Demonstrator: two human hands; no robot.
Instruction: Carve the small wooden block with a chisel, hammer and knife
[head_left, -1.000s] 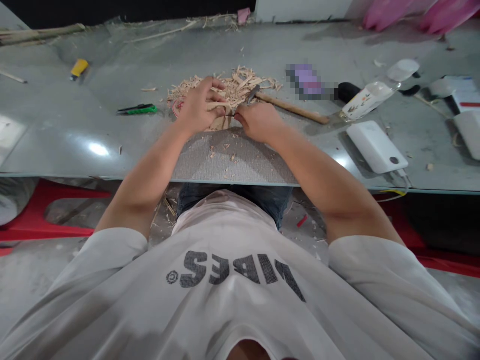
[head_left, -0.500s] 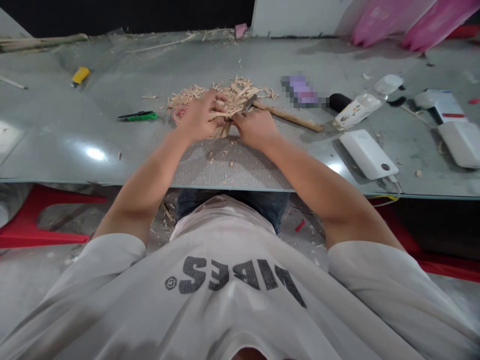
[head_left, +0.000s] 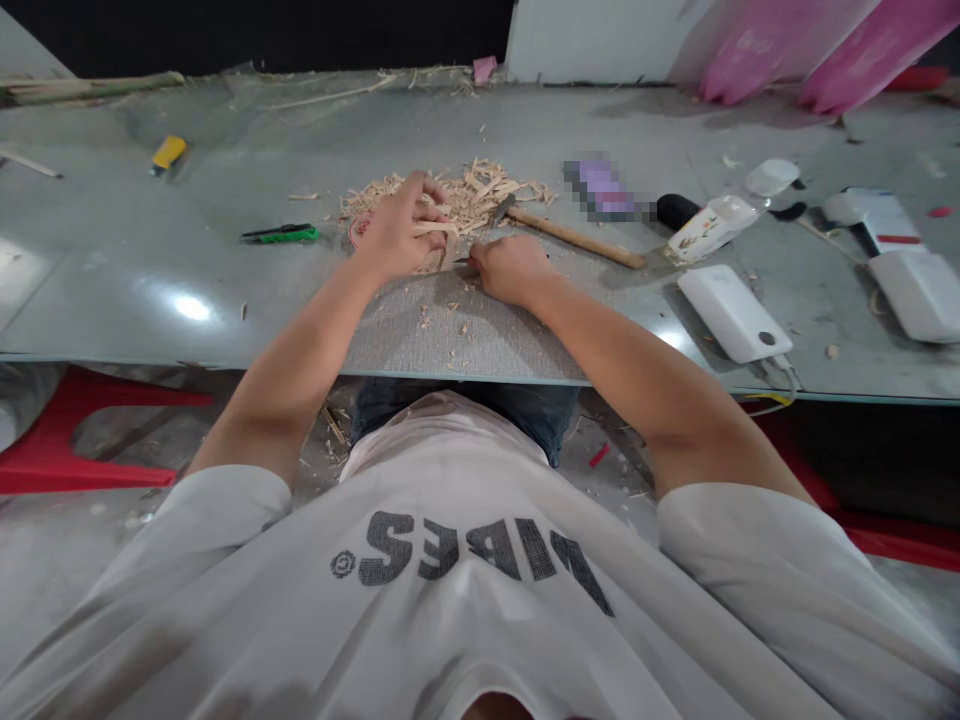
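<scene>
My left hand (head_left: 401, 228) is closed around a pale wooden strip (head_left: 435, 229), its end sticking out to the right between the fingers. Just right of it, my right hand (head_left: 514, 268) makes a fist low over the grey mat (head_left: 465, 330). A small dark tip with a bit of red shows at that fist's left side; the rest of what it grips is hidden. Behind both hands spreads a heap of wood shavings (head_left: 487, 185). A round red-and-white item (head_left: 360, 228) peeks out beside the left wrist. A hammer (head_left: 574, 236) with a wooden handle lies beyond the right hand.
Left on the table are a green cutter knife (head_left: 289, 233) and a yellow tool (head_left: 168, 155). To the right stand or lie a plastic bottle (head_left: 712, 230), a white power bank (head_left: 735, 313) with a cable, and a blurred purple item (head_left: 604, 187). Red stools (head_left: 52, 440) flank me.
My right hand has drawn slightly down and away from the left one, opening a gap between them. The left hand keeps the strip and has barely moved.
</scene>
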